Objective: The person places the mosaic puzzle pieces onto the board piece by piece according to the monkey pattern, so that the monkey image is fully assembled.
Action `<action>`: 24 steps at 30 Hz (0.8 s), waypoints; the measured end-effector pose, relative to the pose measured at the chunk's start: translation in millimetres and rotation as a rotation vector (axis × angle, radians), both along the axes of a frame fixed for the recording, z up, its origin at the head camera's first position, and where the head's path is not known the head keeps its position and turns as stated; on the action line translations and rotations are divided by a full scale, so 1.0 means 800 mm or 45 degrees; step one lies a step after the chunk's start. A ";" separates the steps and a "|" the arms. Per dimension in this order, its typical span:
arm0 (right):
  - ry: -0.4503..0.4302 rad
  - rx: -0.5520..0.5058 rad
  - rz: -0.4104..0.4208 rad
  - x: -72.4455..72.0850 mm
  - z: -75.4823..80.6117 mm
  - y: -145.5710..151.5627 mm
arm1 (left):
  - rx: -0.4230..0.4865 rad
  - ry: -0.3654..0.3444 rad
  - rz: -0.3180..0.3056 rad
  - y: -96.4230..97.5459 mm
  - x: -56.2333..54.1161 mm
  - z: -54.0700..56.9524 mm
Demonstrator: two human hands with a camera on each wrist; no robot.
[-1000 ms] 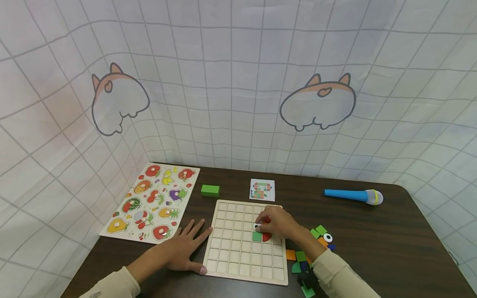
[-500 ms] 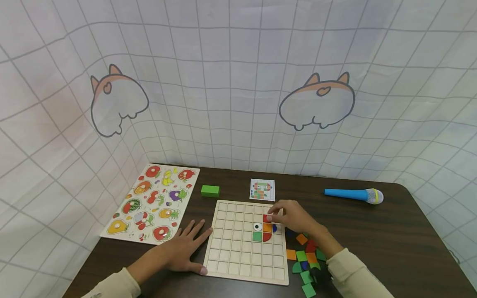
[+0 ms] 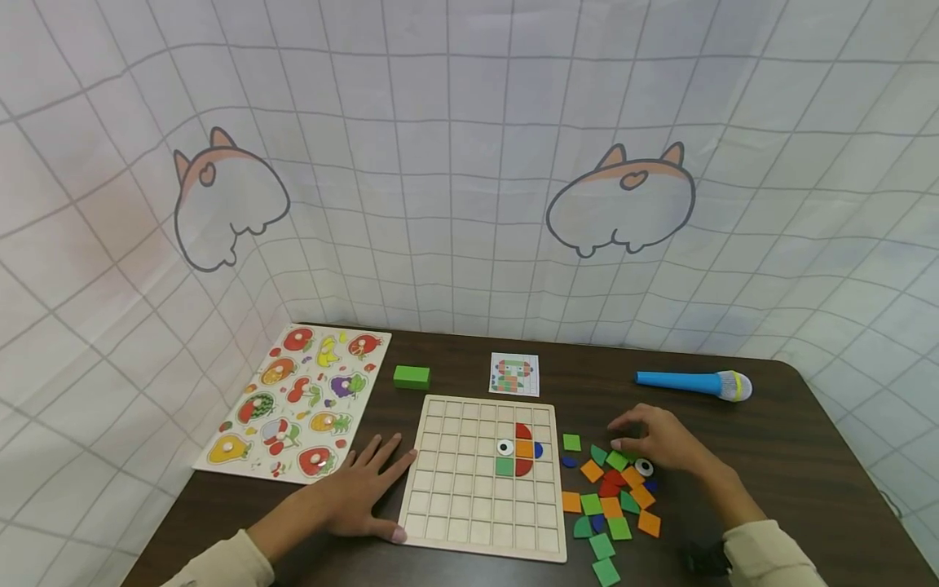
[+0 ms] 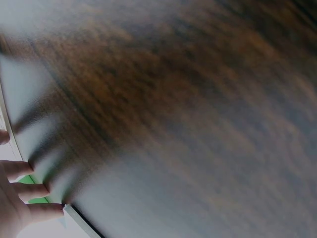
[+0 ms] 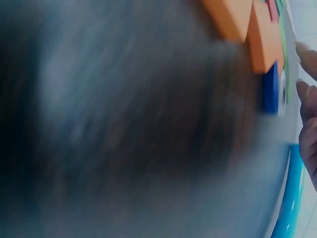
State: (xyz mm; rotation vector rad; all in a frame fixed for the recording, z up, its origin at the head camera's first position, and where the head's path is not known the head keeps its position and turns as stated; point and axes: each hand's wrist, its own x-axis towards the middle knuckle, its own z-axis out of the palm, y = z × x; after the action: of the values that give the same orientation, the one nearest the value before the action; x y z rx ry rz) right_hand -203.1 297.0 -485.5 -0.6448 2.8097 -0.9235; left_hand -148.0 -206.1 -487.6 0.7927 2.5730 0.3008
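A pale wooden board divided into square cells lies flat on the dark wood-grain bench. Toward its right side sit a round white eye tile, an orange square tile, a green square tile, a small blue rounded tile and two red quarter-round tiles. The left hand rests with its grip spread, at the board's left edge. The right hand is at the far side of a jumble of loose coloured tiles, grip parted between thumb and forefinger; I cannot tell whether it touches a tile, and its other fingers are mostly hidden. Overlaps cover parts of several loose tiles. Something dark by the right cuff is too dim to identify. Both wrist views are largely blurred, cutting off the hands.
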 end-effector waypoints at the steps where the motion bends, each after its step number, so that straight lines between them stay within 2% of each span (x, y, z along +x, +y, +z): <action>1: -0.012 0.009 -0.002 0.001 -0.001 0.004 | -0.001 -0.002 0.001 0.000 0.000 0.000; 7: -0.090 0.058 -0.062 0.002 -0.008 0.017 | 0.006 -0.006 0.002 0.000 0.001 0.001; 14: 0.018 0.101 -0.091 0.003 -0.013 0.019 | 0.006 -0.002 0.003 0.000 0.002 0.001; 24: -0.034 0.064 -0.046 0.007 -0.009 0.031 | 0.004 0.005 -0.005 0.000 0.001 0.001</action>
State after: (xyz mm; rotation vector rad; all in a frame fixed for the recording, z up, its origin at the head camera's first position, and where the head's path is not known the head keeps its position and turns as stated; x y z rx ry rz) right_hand -197.5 321.5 -492.9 -0.5729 2.8202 -0.8576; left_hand -147.2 -205.9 -486.5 0.7999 2.5746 0.3022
